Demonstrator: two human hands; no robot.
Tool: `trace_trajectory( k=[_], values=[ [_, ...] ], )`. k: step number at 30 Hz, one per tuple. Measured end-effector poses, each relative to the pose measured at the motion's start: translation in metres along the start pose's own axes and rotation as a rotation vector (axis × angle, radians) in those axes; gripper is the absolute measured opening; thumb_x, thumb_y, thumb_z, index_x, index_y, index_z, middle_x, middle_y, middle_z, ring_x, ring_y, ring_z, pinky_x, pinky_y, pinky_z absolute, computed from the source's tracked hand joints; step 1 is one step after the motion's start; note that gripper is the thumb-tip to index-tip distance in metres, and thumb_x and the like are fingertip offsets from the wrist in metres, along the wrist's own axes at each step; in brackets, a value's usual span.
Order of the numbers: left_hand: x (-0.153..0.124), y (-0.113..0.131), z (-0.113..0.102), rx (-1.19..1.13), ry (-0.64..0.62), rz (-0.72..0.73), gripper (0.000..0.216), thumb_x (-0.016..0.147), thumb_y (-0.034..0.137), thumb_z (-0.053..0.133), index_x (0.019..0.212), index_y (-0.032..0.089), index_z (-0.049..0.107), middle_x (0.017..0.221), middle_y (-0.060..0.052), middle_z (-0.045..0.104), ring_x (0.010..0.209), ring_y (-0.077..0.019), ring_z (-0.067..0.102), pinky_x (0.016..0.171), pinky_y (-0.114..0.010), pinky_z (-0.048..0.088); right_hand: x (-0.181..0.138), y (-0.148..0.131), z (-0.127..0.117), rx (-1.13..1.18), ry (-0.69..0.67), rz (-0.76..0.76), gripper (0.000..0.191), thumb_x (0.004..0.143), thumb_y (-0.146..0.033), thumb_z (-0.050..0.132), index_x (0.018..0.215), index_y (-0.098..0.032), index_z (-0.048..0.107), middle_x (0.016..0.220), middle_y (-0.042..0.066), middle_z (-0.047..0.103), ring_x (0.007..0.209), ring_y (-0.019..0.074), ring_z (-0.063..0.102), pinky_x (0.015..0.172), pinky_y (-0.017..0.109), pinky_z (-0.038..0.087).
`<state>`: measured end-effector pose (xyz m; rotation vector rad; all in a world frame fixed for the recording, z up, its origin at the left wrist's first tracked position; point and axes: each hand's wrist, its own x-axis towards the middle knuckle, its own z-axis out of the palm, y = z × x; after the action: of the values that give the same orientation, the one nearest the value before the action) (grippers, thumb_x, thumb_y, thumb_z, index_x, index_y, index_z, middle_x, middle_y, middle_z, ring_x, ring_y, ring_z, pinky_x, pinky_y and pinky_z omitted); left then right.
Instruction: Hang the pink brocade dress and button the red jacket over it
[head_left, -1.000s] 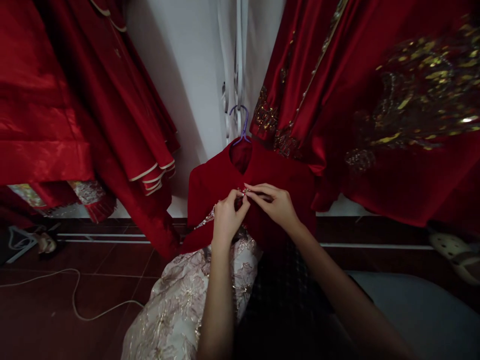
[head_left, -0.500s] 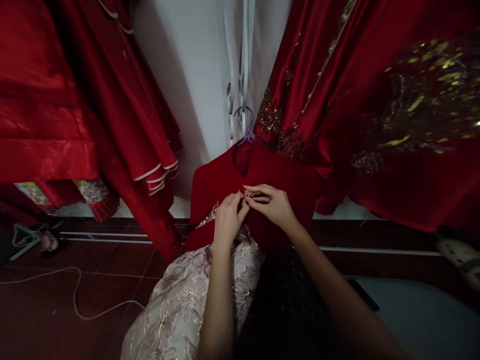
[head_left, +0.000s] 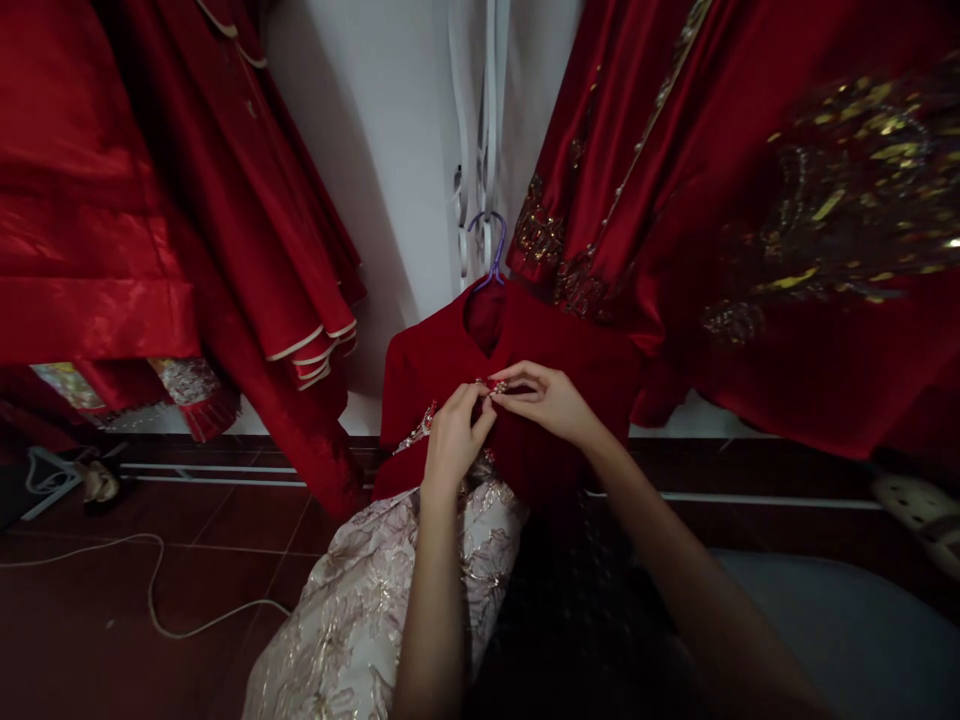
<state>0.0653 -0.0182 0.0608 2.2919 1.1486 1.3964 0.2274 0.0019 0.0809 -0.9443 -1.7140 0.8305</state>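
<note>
A red garment (head_left: 585, 360) hangs from a purple hanger (head_left: 489, 250) against the white wall, with a pale floral brocade skirt (head_left: 360, 610) below it. My left hand (head_left: 452, 440) and my right hand (head_left: 547, 400) meet at the garment's chest. Both pinch a small beaded fastener (head_left: 496, 386) on the front, fingers closed round it.
Red satin dresses hang at the left (head_left: 135, 180) and gold-embroidered red ones at the right (head_left: 787, 220). A white cord (head_left: 150, 590) lies on the dark red tiled floor. A pale shoe (head_left: 919, 510) sits at the far right, a grey surface (head_left: 840, 630) below it.
My hands stay at the fastener; the right hand's fingers have shifted slightly upward. The view has barely moved.
</note>
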Motion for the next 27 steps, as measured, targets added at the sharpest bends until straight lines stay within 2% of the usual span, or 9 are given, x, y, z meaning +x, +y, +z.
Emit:
trace_trajectory(
  k=[4, 11, 17, 24, 27],
  values=[
    [0.000, 0.002, -0.001, 0.022, -0.031, -0.008, 0.012, 0.087, 0.022, 0.043, 0.095, 0.020, 0.052, 0.095, -0.004, 0.057, 0.085, -0.0143, 0.055, 0.077, -0.024, 0.042, 0.001, -0.002, -0.001, -0.057, -0.007, 0.006, 0.032, 0.066, -0.031, 0.067, 0.094, -0.016, 0.063, 0.094, 0.006, 0.067, 0.086, 0.0165, 0.063, 0.080, 0.033, 0.052],
    [0.000, -0.001, 0.002, 0.068, -0.005, -0.013, 0.013, 0.088, 0.023, 0.043, 0.097, 0.020, 0.052, 0.095, -0.004, 0.057, 0.084, -0.0139, 0.056, 0.075, -0.024, 0.041, 0.001, 0.000, 0.009, -0.072, 0.059, 0.006, 0.031, 0.067, -0.023, 0.064, 0.097, -0.018, 0.062, 0.090, 0.004, 0.066, 0.083, 0.0146, 0.062, 0.077, 0.031, 0.053],
    [0.002, 0.000, 0.004, 0.066, 0.011, -0.004, 0.011, 0.088, 0.021, 0.041, 0.095, 0.020, 0.050, 0.093, -0.003, 0.054, 0.084, -0.0132, 0.054, 0.074, -0.022, 0.041, 0.004, 0.005, 0.007, -0.061, 0.045, -0.010, 0.025, 0.065, -0.026, 0.064, 0.089, -0.017, 0.059, 0.087, 0.003, 0.065, 0.081, 0.0140, 0.061, 0.074, 0.029, 0.052],
    [0.003, 0.001, 0.009, 0.120, -0.028, -0.007, 0.011, 0.088, 0.022, 0.041, 0.096, 0.021, 0.049, 0.093, -0.004, 0.053, 0.083, -0.0139, 0.054, 0.072, -0.023, 0.041, 0.009, -0.005, 0.004, -0.177, -0.010, -0.081, 0.019, 0.063, -0.019, 0.059, 0.080, -0.018, 0.052, 0.078, -0.001, 0.059, 0.073, 0.0112, 0.057, 0.065, 0.022, 0.048],
    [0.003, 0.001, 0.016, 0.104, -0.012, -0.016, 0.013, 0.088, 0.020, 0.040, 0.098, 0.020, 0.049, 0.093, -0.004, 0.052, 0.085, -0.0151, 0.053, 0.074, -0.025, 0.042, 0.014, -0.006, 0.009, -0.305, 0.071, -0.115, 0.013, 0.064, -0.019, 0.057, 0.075, -0.019, 0.049, 0.069, -0.003, 0.054, 0.063, 0.0096, 0.052, 0.058, 0.021, 0.044]
  ],
)
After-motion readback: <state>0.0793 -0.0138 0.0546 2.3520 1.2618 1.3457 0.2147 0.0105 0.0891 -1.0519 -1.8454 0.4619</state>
